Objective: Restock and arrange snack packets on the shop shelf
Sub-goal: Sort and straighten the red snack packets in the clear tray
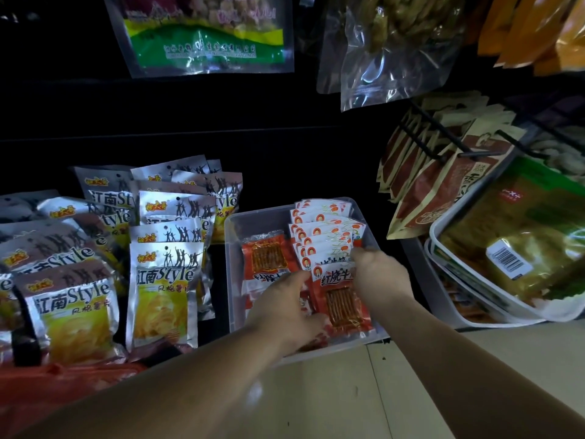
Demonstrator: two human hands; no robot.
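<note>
- Left of your left hand (285, 308), silver crisp packets (161, 280) stand in crowded rows. The ones at the far left edge are cut off, and those behind fade into the dark shelf.
- Right of your right hand (376, 274), stacked white baskets (493, 307) hold green-and-yellow packs. The frame edge cuts them off, and what lies in the lower basket is hard to make out.
- Well above both hands, hanging bags (202, 36) have their tops cut off by the frame. The print on them is too blurred to read.
- Up and to the right of your right hand, brown packets (443, 185) hang on black hooks, each hiding most of the one behind.
- Both hands reach into a clear bin (232, 236). Your left wrist covers its near rim.
- The red packets (326, 236) are in this bin. One upright row runs back from your right hand, and others lie flat beyond your left hand's fingers.
- The front packet (345, 305) of the row stands between your hands, its orange sticks showing through a window.
- Your left hand grasps that packet's left edge, thumb in front. The picture is blurred here.
- Your right hand rests at the row's right side. Its fingers are hidden behind its back, so I cannot tell whether it grasps anything.
</note>
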